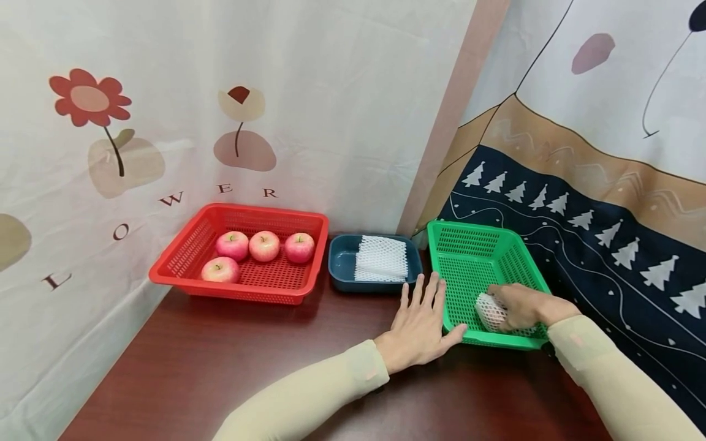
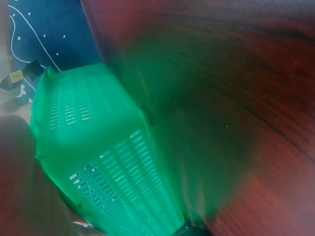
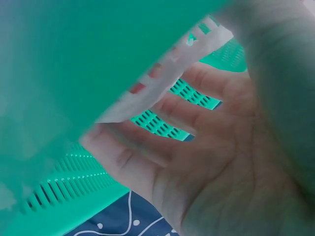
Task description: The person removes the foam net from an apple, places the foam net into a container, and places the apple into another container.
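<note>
In the head view a green basket [image 1: 469, 338] stands on the right of the table. Inside its near right corner, my right hand [image 1: 521, 305] grips an apple in a white foam net [image 1: 489, 312]. Red skin shows through the holes of the net [image 3: 170, 71] in the right wrist view, where the basket wall hides part of it. My left hand [image 1: 419, 327] lies with straight, spread fingers against the basket's near left corner, its thumb at the near rim. The left wrist view shows the basket's outer wall [image 2: 93, 142], but the hand there is too blurred to make out.
A red basket [image 1: 237, 291] at the back left holds several bare apples [image 1: 220, 269]. Between the baskets stands a dark blue tray [image 1: 342, 269] with white foam nets [image 1: 380, 259]. Printed curtains [image 1: 342, 122] hang behind and to the right of the brown table [image 1: 220, 355].
</note>
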{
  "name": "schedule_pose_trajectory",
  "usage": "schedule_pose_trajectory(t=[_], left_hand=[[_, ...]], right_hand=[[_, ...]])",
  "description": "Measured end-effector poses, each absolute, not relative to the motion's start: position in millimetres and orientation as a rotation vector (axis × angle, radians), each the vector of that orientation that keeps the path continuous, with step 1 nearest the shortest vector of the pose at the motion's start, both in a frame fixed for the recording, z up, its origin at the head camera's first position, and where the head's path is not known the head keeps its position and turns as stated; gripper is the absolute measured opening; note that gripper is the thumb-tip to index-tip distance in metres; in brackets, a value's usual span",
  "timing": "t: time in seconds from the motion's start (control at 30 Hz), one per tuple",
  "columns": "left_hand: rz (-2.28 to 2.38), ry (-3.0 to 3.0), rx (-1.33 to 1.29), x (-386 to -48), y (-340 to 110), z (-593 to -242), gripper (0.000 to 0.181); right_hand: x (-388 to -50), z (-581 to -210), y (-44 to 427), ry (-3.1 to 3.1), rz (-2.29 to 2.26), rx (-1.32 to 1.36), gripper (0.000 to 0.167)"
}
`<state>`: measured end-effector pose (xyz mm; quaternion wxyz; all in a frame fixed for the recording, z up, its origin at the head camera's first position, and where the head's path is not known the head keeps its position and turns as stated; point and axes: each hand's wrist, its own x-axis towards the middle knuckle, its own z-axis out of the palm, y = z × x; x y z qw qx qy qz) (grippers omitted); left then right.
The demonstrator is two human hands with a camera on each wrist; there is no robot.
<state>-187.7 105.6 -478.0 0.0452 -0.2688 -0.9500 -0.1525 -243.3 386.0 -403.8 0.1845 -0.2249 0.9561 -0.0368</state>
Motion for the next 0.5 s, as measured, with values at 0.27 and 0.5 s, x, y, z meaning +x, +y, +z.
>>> schedule_pose_trajectory(t=[0.27, 0.5], left_hand=[[-0.444, -2.911, -0.821, -188.1, 106.0, -477.5, 0.098], [-0.45, -2.909, -0.818, -188.0, 105.6, -477.6, 0.098]], right_hand=[[-242.6, -407.1, 386.3, 2.719, -0.116, -0.675, 0.063], [-241.7, -404.5, 384.0, 2.729, -0.128, -0.683, 0.065]])
